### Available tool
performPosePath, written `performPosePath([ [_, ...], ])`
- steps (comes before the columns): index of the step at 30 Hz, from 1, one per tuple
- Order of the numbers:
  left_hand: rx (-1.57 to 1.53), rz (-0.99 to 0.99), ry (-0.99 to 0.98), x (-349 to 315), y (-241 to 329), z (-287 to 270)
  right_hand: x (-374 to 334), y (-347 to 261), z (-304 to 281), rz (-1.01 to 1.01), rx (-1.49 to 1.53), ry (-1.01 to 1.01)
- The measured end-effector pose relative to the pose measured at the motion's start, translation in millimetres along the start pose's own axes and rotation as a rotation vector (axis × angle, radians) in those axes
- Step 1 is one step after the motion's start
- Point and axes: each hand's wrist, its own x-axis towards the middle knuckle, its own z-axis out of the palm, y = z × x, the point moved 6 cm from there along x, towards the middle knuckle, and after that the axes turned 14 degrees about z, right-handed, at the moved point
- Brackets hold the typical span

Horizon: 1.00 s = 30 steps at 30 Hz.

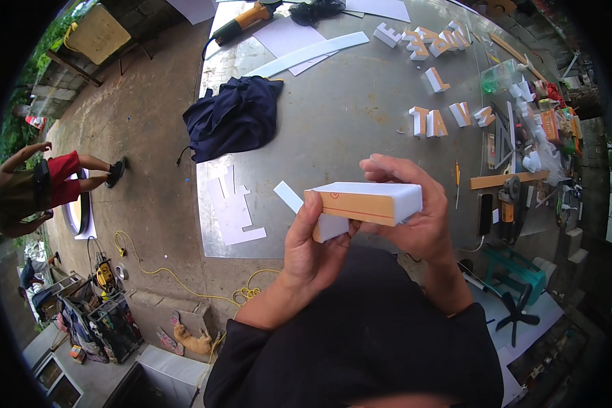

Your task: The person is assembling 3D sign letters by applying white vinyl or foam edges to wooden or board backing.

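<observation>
Above the table edge nearest me I hold a block letter (pixel 360 202) with white sides and a tan paper face. My left hand (pixel 309 241) grips its left end, the thumb pressed on the tan face. Behind and under the right end, my right hand (pixel 415 214) is closed round it, most of its fingers hidden. A pale strip (pixel 289 196) sticks out past the block's left end; I cannot tell whether it is joined to it. Farther right on the metal table (pixel 333 122) stand several similar block letters (pixel 428 122).
A dark blue cloth (pixel 234 115) and a white cut-out sheet (pixel 234 211) lie on the table's left, a power tool (pixel 241 22) at the far edge. Tools and an angle grinder (pixel 508 194) crowd the right. A person (pixel 54 180) stands left; a yellow cord (pixel 177 275) crosses the floor.
</observation>
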Motion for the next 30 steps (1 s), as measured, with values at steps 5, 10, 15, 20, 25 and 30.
performPosePath([
  [5, -0.126, 0.11, 0.077, 7.3, 6.0, 12.1, -20.0, 11.3, 2.3, -0.016, 0.031, 0.234],
  [10, -0.305, 0.107, -0.09, 8.0, 6.5, 10.2, -33.6, -6.8, 37.5, -0.481, -0.571, 0.368],
  [15, -0.412, 0.075, -0.172, -0.1, 12.1, 34.7, -25.0, -18.8, 39.1, -0.611, -0.664, 0.438],
  [20, -0.382, 0.05, -0.118, -4.4, 11.2, 36.8, -25.4, -23.1, 38.5, -0.721, -0.784, 0.366],
  [25, -0.379, 0.028, -0.095, -5.2, 9.4, 37.0, -28.4, -24.1, 37.2, -0.782, -0.798, 0.323],
  [30, -0.349, 0.042, -0.036, -5.9, 6.6, 36.2, -28.6, -20.2, 36.0, -0.799, -0.799, 0.325],
])
